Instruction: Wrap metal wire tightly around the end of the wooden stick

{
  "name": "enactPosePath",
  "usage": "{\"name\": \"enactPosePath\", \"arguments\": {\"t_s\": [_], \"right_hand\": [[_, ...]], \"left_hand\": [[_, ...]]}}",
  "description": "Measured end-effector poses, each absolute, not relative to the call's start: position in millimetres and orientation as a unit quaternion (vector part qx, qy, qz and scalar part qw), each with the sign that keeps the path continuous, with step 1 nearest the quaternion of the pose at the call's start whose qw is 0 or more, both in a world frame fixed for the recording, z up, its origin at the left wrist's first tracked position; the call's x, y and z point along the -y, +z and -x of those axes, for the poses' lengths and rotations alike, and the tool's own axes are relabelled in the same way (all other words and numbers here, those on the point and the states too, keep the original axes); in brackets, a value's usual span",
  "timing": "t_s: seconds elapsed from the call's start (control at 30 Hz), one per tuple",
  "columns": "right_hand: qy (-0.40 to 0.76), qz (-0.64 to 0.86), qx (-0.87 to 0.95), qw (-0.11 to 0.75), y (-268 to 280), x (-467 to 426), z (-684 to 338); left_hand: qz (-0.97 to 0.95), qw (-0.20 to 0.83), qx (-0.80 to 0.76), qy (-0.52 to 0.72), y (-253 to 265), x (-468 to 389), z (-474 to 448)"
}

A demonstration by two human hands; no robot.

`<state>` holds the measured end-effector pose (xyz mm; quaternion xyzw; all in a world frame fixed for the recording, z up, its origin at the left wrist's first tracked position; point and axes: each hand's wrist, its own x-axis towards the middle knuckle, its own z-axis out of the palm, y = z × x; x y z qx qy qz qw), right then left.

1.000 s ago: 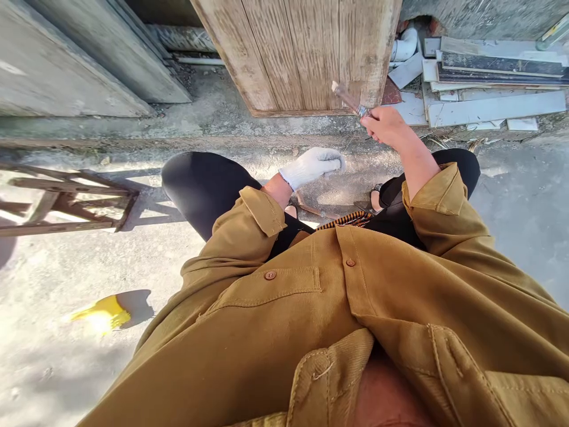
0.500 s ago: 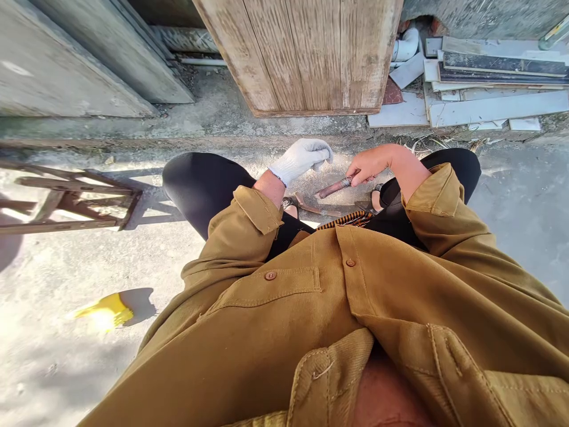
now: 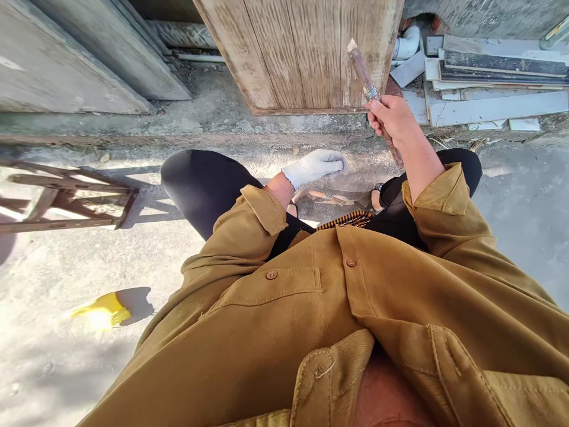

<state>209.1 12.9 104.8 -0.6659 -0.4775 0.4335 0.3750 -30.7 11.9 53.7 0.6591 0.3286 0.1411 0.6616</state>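
Observation:
My right hand (image 3: 386, 115) is closed round a wooden stick (image 3: 362, 71) with wire wound about its middle. The stick slants up to the left, its pale cut tip in front of the plank panel, its lower end showing below my fist. My left hand (image 3: 315, 168), in a white knit glove, is low over the ground between my knees. Its fingers are curled and pressed together; whatever they may hold is hidden. Just below it, more sticks (image 3: 317, 194) lie on the ground between my feet, one with a wire-like binding.
A weathered wooden plank panel (image 3: 306, 53) stands ahead. White and dark boards (image 3: 498, 107) are stacked at the right by a white pipe elbow (image 3: 408, 44). A wooden frame (image 3: 66, 198) lies to my left, with a yellow object (image 3: 102, 310) nearer me.
My right hand has swung up and forward with the stick, which now points upward instead of down to the left. My gloved left hand has shifted slightly right and lower.

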Motion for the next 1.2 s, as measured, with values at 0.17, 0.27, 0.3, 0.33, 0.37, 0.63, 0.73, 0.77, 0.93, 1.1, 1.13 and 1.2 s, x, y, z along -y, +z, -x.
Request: {"name": "enactPosePath", "arguments": {"t_s": [0.17,0.27,0.3,0.33,0.37,0.63,0.73,0.77,0.93,1.1,1.13,1.2], "right_hand": [[0.347,0.718,0.567,0.207,100.6,-13.9,-205.9],[0.299,0.630,0.714,-0.058,104.0,-8.4,-198.3],[0.320,0.572,0.744,-0.134,105.2,-6.3,-195.5],[0.351,0.509,0.763,-0.190,106.4,-4.3,-192.9],[0.387,0.449,0.773,-0.226,107.5,-2.4,-190.9],[0.486,0.485,0.727,0.024,119.6,7.9,-189.6],[0.442,0.593,0.651,0.173,114.9,2.3,-191.2],[0.424,0.618,0.633,0.197,111.6,-1.1,-193.0],[0.280,0.703,0.644,0.115,96.5,-14.8,-203.9],[0.256,0.610,0.730,-0.170,96.8,-6.4,-190.0],[0.293,0.559,0.745,-0.216,98.3,-3.6,-185.9],[0.384,0.454,0.759,-0.263,102.2,0.9,-180.1]], "left_hand": [[-0.668,0.660,-0.308,0.152,64.9,-16.0,45.0],[-0.661,0.651,-0.328,0.180,71.3,-19.9,55.6],[-0.661,0.641,-0.341,0.190,72.8,-21.0,58.4],[-0.662,0.631,-0.355,0.195,73.8,-22.2,60.7],[-0.663,0.622,-0.368,0.198,73.9,-23.7,62.3],[-0.590,0.579,-0.528,0.193,55.1,-38.4,46.4],[-0.627,0.596,-0.476,0.160,50.2,-29.5,35.6],[-0.647,0.601,-0.445,0.146,49.2,-25.2,32.8],[-0.683,0.630,-0.351,0.112,50.1,-10.7,27.8],[-0.682,0.625,-0.354,0.136,58.9,-15.4,38.1],[-0.683,0.617,-0.365,0.143,59.6,-18.0,41.2],[-0.681,0.600,-0.389,0.157,58.7,-23.3,46.6]]}}
